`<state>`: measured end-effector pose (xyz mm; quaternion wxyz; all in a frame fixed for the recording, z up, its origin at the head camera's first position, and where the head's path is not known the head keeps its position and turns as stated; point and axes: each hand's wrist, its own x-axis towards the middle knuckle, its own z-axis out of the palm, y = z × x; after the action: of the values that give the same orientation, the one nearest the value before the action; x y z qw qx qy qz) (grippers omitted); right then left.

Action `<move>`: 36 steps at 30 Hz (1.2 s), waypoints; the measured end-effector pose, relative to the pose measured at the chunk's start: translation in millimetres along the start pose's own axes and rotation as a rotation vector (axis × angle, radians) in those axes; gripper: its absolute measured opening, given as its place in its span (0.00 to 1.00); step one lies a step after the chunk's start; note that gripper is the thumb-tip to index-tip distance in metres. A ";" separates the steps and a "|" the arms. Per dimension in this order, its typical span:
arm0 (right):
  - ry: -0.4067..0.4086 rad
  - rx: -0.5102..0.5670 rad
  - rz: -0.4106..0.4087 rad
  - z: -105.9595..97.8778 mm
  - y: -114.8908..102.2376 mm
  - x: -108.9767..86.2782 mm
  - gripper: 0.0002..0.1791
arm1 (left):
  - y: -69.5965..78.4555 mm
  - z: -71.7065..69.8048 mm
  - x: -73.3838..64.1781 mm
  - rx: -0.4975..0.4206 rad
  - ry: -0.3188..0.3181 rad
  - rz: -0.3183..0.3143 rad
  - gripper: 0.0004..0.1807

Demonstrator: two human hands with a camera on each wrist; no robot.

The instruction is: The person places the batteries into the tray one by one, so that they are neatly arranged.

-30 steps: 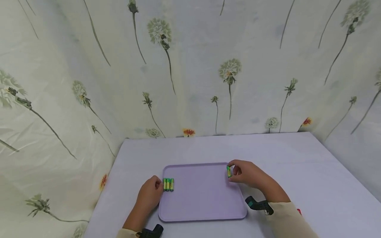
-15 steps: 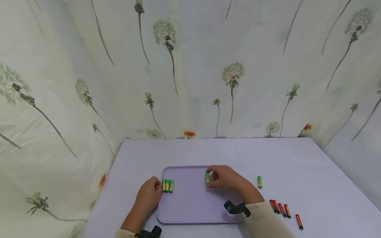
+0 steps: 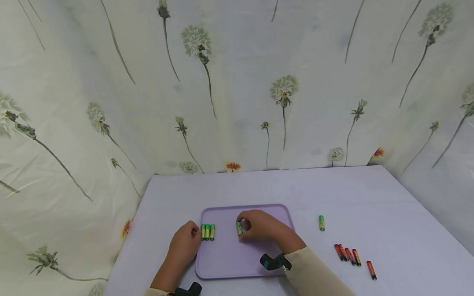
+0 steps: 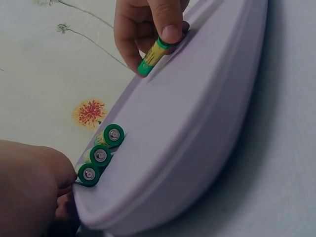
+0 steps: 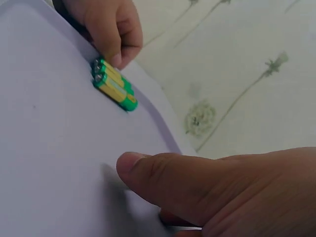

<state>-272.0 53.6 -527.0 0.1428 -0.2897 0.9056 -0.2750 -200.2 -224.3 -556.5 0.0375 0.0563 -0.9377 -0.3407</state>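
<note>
Three green-yellow batteries (image 3: 207, 232) lie side by side on the tray (image 3: 226, 261), another battery (image 4: 154, 55) pinched above.

A pale, off-white backdrop (image 3: 238, 82) rises straight behind the tabletop (image 3: 259, 185), printed with fluffy dandelion heads (image 3: 284, 87) on long, thin stems and a few small orange-red flowers (image 3: 233, 166) low down. The same print continues along the left side (image 3: 63, 209), which is creased and glossy in places, and the right side (image 3: 440, 185). It looks like hung sheeting, though the material is hard to judge. The tabletop is pale lavender, under soft, fairly even light.
</note>
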 end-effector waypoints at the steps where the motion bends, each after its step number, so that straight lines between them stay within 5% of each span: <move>1: 0.002 -0.006 -0.002 1.6 -2.4 1.3 0.28 | 0.2 -0.4 -0.2 -0.004 -0.004 0.001 0.05; 25: -0.004 -0.125 0.000 36.3 -38.3 37.4 0.31 | 2.0 -2.9 1.3 0.011 -0.008 -0.013 0.05; 36: -0.005 -0.123 0.029 44.8 -52.9 48.1 0.30 | 2.8 -3.9 -0.9 -0.007 0.003 0.029 0.04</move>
<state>-267.7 -30.0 -537.3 0.1311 -0.2856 0.9244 -0.2161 -199.1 -224.5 -551.7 0.0441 0.0431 -0.9372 -0.3433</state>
